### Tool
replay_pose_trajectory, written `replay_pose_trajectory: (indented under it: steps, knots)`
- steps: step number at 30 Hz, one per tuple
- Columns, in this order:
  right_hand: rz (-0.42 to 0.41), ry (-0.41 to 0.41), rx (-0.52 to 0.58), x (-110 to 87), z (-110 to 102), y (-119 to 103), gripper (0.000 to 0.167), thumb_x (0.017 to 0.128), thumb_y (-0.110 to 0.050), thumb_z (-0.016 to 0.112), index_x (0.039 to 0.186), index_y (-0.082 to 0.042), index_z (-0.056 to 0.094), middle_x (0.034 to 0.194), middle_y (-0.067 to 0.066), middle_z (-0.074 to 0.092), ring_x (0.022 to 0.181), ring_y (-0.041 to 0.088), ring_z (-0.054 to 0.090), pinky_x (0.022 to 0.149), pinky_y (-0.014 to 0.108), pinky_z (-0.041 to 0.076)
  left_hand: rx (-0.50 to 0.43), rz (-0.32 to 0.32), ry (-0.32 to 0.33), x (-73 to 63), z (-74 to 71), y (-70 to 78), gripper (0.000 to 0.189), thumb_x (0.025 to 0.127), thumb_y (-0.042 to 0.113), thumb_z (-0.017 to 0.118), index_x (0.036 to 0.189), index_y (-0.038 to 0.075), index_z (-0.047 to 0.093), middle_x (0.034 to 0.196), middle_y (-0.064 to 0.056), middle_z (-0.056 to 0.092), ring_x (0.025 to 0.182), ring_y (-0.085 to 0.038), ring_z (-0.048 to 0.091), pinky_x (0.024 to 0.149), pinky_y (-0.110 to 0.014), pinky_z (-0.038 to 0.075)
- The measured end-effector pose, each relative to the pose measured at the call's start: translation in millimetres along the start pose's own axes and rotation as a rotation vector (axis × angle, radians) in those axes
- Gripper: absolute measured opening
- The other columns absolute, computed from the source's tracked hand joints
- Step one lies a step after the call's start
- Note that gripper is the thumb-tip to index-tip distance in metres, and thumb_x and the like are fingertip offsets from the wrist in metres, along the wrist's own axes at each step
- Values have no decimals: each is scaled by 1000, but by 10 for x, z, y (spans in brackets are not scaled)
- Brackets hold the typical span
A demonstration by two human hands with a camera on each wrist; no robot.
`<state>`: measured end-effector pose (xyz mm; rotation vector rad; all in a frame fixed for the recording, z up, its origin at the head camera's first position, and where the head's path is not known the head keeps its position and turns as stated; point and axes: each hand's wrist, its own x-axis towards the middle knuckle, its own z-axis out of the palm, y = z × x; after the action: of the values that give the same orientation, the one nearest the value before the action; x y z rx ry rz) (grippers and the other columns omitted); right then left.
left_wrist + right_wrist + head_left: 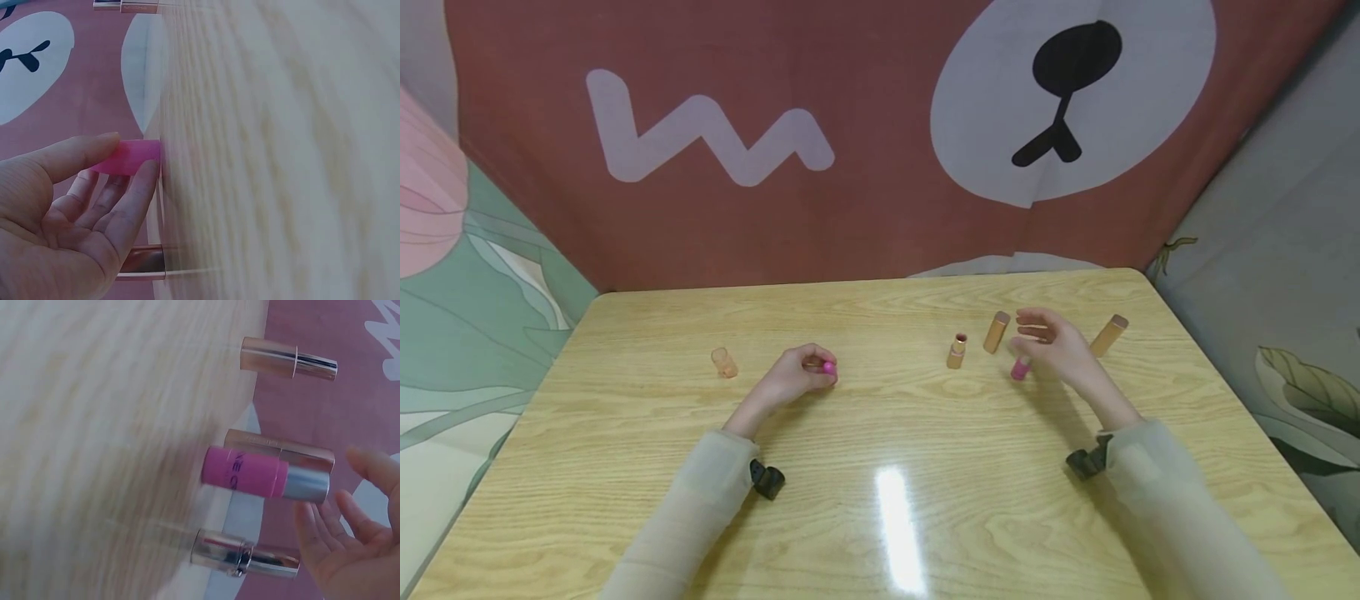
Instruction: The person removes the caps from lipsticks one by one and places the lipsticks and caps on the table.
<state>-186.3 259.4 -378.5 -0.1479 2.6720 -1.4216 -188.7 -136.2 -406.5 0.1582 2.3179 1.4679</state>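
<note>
My left hand (801, 371) pinches a small bright pink cap (131, 156) between thumb and fingers, its end right at the tabletop in the left wrist view. Over on the right, my right hand (1054, 346) has its fingers loosely bent and parted, holding nothing. Close beside its fingertips stands an uncapped pink lipstick tube (247, 472) with dark lettering and a silver upper part. The hand partly covers this tube in the head view. Just behind it is a rose-gold lipstick tube (996, 332).
A shorter rose-gold tube (957, 352) with an inner sleeve stands left of the right hand. Another gold tube (1108, 336) is to the hand's right. A clear orange cap (724, 362) sits left of the left hand. A printed cloth (880, 208) hangs behind the wooden table (820, 533).
</note>
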Motion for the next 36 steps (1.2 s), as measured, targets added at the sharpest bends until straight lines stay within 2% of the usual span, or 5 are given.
replay_pose_trajectory:
  steps: [8, 16, 23, 29, 36]
  knots:
    - [-13, 30, -3, 119, 94, -103, 51, 92, -6, 59, 138, 7, 40, 137, 30, 47, 126, 46, 48, 100, 46, 48, 12, -12, 6, -2, 13, 6, 29, 90, 4, 63, 116, -5, 57, 111, -18, 63, 96, -17, 62, 81, -23, 54]
    - [54, 10, -26, 219, 149, -120, 48, 94, -8, 56, 137, 7, 42, 134, 29, 50, 123, 42, 51, 87, 21, 50, -5, -8, -5, -29, 12, 22, 34, 89, 1, 63, 121, -5, 55, 115, -20, 61, 100, -19, 61, 84, -26, 54]
    - [85, 0, -83, 240, 154, -118, 42, 96, -16, 54, 133, 4, 47, 132, 27, 52, 124, 42, 51, 97, 45, 49, 17, 18, -1, -59, -11, 80, 40, 89, 1, 63, 127, -5, 52, 123, -23, 59, 113, -30, 59, 91, -32, 54]
    - [80, 49, -94, 220, 139, -145, 42, 98, -21, 52, 133, 3, 48, 133, 26, 52, 124, 42, 52, 94, 41, 50, 27, 62, 12, -106, -91, 132, 44, 90, 8, 64, 130, -5, 50, 131, -25, 55, 121, -36, 55, 101, -44, 48]
    - [45, 133, -58, 177, 82, -242, 44, 99, -26, 53, 132, 3, 49, 133, 26, 52, 123, 43, 52, 98, 45, 47, -15, 102, 108, -129, -136, 219, 43, 90, 6, 63, 131, -3, 51, 133, -23, 55, 125, -36, 53, 104, -45, 45]
